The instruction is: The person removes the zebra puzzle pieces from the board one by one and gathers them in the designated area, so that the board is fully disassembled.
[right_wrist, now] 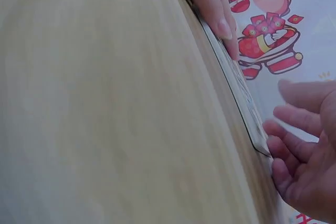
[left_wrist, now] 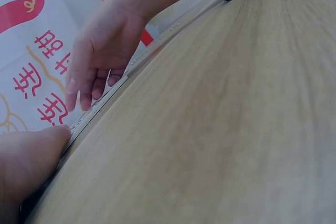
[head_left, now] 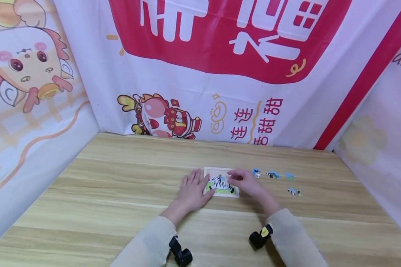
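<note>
A zebra jigsaw puzzle [head_left: 219, 183] in a shallow white-edged frame lies on the wooden table, part of its picture filled in. My left hand [head_left: 194, 190] rests spread at the frame's left side, its thumb and a finger reaching over the edge. The thumb [left_wrist: 34, 153] shows low in the left wrist view. Over the frame's right side is my right hand [head_left: 245, 181], its fingers loosely bent and close above the picture. In the right wrist view the right hand [right_wrist: 307, 140] has its thumb and forefinger apart with nothing seen between them.
Several loose jigsaw pieces [head_left: 273, 174] lie to the right of the frame, with two more pieces [head_left: 294, 191] nearer the front. A printed cloth [head_left: 194, 85] hangs along the table's back edge. Side cloths [head_left: 46, 148] flank the table. Black wrist cameras [head_left: 258, 239] sit at both cuffs.
</note>
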Tool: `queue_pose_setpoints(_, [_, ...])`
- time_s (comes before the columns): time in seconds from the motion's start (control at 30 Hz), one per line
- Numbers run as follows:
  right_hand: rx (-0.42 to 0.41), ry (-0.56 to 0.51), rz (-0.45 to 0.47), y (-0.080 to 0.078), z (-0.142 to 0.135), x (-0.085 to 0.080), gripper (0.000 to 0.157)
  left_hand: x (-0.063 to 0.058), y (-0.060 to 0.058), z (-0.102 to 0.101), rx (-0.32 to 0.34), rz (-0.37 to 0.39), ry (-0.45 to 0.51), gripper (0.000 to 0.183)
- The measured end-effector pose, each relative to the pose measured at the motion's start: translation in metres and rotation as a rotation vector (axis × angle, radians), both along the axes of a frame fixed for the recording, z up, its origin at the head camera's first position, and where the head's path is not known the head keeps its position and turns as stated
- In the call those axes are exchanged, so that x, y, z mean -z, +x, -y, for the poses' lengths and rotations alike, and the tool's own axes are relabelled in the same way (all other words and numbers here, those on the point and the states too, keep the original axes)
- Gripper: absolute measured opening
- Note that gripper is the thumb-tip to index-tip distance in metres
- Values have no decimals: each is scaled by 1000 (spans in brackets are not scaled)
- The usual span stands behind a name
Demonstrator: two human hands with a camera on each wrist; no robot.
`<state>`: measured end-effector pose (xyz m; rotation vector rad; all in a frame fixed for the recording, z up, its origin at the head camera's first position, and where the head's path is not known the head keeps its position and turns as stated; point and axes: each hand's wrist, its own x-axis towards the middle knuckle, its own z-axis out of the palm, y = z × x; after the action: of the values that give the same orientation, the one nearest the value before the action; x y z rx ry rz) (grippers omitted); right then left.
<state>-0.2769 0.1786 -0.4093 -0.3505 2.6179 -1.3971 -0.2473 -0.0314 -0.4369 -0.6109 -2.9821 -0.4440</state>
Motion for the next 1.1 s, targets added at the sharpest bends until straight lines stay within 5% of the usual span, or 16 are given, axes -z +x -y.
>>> queue_pose_setpoints(0.57, [45,200,-179,6,18,13,34,1,0,0,14,-1,-17,63])
queue_pose_setpoints(1.1, [86,32,-177,6,23,19,34,-1,1,-1,17,14,1,63])
